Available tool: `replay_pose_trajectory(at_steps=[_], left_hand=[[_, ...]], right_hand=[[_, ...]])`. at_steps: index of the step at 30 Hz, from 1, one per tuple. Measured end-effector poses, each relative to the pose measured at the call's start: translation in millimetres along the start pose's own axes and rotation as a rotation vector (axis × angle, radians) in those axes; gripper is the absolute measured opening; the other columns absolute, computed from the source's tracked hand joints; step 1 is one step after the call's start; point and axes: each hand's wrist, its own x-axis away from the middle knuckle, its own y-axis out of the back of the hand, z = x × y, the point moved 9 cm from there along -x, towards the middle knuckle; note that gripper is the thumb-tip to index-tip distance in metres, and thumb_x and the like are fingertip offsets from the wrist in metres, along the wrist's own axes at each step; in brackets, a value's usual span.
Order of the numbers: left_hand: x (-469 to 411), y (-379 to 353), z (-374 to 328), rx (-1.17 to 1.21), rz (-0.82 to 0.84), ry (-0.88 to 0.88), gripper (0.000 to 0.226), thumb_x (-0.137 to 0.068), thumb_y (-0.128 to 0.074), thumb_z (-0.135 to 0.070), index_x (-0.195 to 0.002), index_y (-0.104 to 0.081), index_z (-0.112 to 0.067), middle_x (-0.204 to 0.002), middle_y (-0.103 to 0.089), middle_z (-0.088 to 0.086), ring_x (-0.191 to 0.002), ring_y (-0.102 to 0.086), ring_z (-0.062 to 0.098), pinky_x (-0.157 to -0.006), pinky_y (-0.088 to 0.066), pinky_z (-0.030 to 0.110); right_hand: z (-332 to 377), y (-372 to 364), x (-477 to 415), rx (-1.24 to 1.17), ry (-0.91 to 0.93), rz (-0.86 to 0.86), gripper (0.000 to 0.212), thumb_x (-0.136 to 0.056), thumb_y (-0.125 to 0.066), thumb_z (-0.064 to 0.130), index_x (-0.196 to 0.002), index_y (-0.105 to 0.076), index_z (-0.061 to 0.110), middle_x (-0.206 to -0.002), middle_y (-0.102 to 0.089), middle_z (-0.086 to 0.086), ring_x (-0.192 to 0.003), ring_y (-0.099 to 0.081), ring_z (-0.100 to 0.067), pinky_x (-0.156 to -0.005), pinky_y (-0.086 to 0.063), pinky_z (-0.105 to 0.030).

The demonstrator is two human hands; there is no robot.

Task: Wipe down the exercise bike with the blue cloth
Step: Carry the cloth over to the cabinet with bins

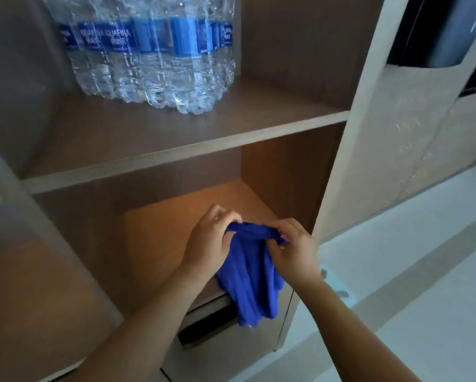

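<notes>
- I have the blue cloth in both hands, so fetching it looks done. That is the only part of the job I would count as finished.
- My left hand is curled round the bunched top edge of the cloth at its left end. My right hand pinches the same edge at its right end.
- The two hands are close together and the rest of the cloth hangs loose below them.
- The cloth is in the air at the near edge of the lower compartment of the shelf unit. As far as I can tell it touches no surface.
- No exercise bike shows anywhere in this view, so I judge the wiping itself has not begun. What is left is to carry the cloth to the bike and wipe it.
- From the grip, I would guess I am spreading or refolding the cloth before I go.
- The upper shelf holds a wrapped pack of water bottles with blue labels. It stands toward the left and far side of that shelf, with bare board to its right.
- In the lower compartment I see only its lit brown bottom board behind my hands.
- Below it, nearest me, is a drawer with a dark slot along its top. I cannot tell what it holds.
- A pale floor runs off to the right of the unit.
</notes>
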Motion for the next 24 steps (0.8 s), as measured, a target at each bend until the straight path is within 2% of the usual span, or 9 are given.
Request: replay_pose_trajectory(at_steps=[3, 6, 10, 13, 15, 18, 19, 21, 24], left_hand=[[-23.9, -14.2, 27.7, -0.036, -0.038, 0.109, 0.027, -0.08, -0.058, -0.002, -0.095, -0.057, -0.023, -0.099, -0.049, -0.006, -0.086, -0.051, 0.008, -0.073, -0.042, 0.019], [-24.8, -53.3, 55.9, -0.076, 0.077, 0.21, 0.025, -0.083, -0.062, -0.013, -0.106, -0.055, -0.02, -0.108, -0.049, -0.002, -0.098, -0.051, 0.013, -0.082, -0.041, 0.022], [8.6, -124.4, 78.6, -0.095, 0.406, 0.322, 0.048, -0.085, -0.062, -0.022, -0.129, -0.044, -0.023, -0.13, -0.041, -0.003, -0.121, -0.041, 0.016, -0.102, -0.034, 0.026], [32.3, -152.1, 82.7, -0.138, 0.482, 0.342, 0.053, -0.085, -0.06, -0.033, -0.134, -0.04, -0.027, -0.141, -0.033, -0.005, -0.13, -0.032, 0.015, -0.107, -0.031, 0.027], [40.3, -157.3, 82.7, -0.139, 0.437, 0.344, 0.06, -0.081, -0.058, -0.047, -0.135, -0.039, -0.029, -0.145, -0.03, -0.006, -0.134, -0.028, 0.015, -0.108, -0.032, 0.03], [57.1, -160.7, 84.8, -0.181, 0.389, 0.367, 0.08, -0.069, -0.058, -0.064, -0.137, -0.033, -0.03, -0.151, -0.023, -0.001, -0.14, -0.017, 0.016, -0.11, -0.028, 0.03], [61.4, -159.1, 83.3, -0.199, 0.339, 0.357, 0.081, -0.068, -0.061, -0.062, -0.137, -0.033, -0.03, -0.152, -0.023, 0.001, -0.139, -0.015, 0.016, -0.109, -0.028, 0.032], [68.5, -156.9, 82.6, -0.224, 0.273, 0.367, 0.074, -0.071, -0.067, -0.049, -0.135, -0.036, -0.028, -0.153, -0.019, 0.002, -0.136, -0.01, 0.014, -0.106, -0.028, 0.032], [73.5, -155.8, 84.0, -0.223, 0.238, 0.409, 0.051, -0.071, -0.073, -0.031, -0.118, -0.052, -0.022, -0.15, -0.027, 0.004, -0.135, -0.023, 0.016, -0.1, -0.033, 0.028]], right_hand=[[-14.8, -24.9, -43.9, -0.058, 0.03, 0.086, 0.038, -0.074, -0.054, -0.01, -0.1, -0.067, 0.015, -0.095, -0.056, 0.006, -0.083, -0.058, -0.012, -0.072, -0.05, -0.019], [-37.9, -60.1, -59.7, -0.003, 0.021, 0.313, 0.036, -0.083, -0.053, -0.003, -0.114, -0.061, 0.014, -0.106, -0.054, 0.005, -0.095, -0.052, -0.009, -0.075, -0.035, -0.005], [-80.7, -106.8, -35.8, 0.06, 0.072, 0.679, 0.032, -0.09, -0.053, 0.012, -0.121, -0.053, 0.02, -0.116, -0.057, 0.003, -0.091, -0.053, -0.008, -0.078, -0.039, -0.012], [-103.5, -121.3, -17.5, 0.11, 0.179, 0.834, 0.037, -0.086, -0.062, 0.023, -0.121, -0.053, 0.018, -0.127, -0.051, 0.002, -0.112, -0.05, -0.011, -0.096, -0.04, -0.019], [-113.3, -129.4, -7.1, 0.134, 0.205, 0.937, 0.05, -0.084, -0.06, 0.042, -0.127, -0.05, 0.018, -0.136, -0.043, 0.004, -0.124, -0.041, -0.012, -0.102, -0.035, -0.019], [-121.2, -146.8, 9.4, 0.211, 0.313, 1.091, 0.09, -0.07, -0.036, 0.08, -0.137, -0.04, 0.019, -0.149, -0.026, 0.004, -0.14, -0.016, -0.016, -0.112, -0.023, -0.024], [-123.7, -150.2, 12.1, 0.237, 0.337, 1.121, 0.089, -0.071, -0.042, 0.076, -0.139, -0.037, 0.018, -0.152, -0.019, 0.002, -0.142, -0.01, -0.018, -0.113, -0.021, -0.025], [-126.8, -151.5, 10.5, 0.258, 0.369, 1.115, 0.073, -0.08, -0.06, 0.052, -0.14, -0.035, 0.019, -0.154, -0.005, 0.002, -0.142, -0.008, -0.017, -0.112, -0.02, -0.025], [-127.4, -151.6, 3.5, 0.206, 0.421, 1.047, 0.052, -0.081, -0.065, 0.038, -0.128, -0.049, 0.02, -0.15, -0.015, 0.005, -0.137, -0.021, -0.013, -0.106, -0.028, -0.021]])
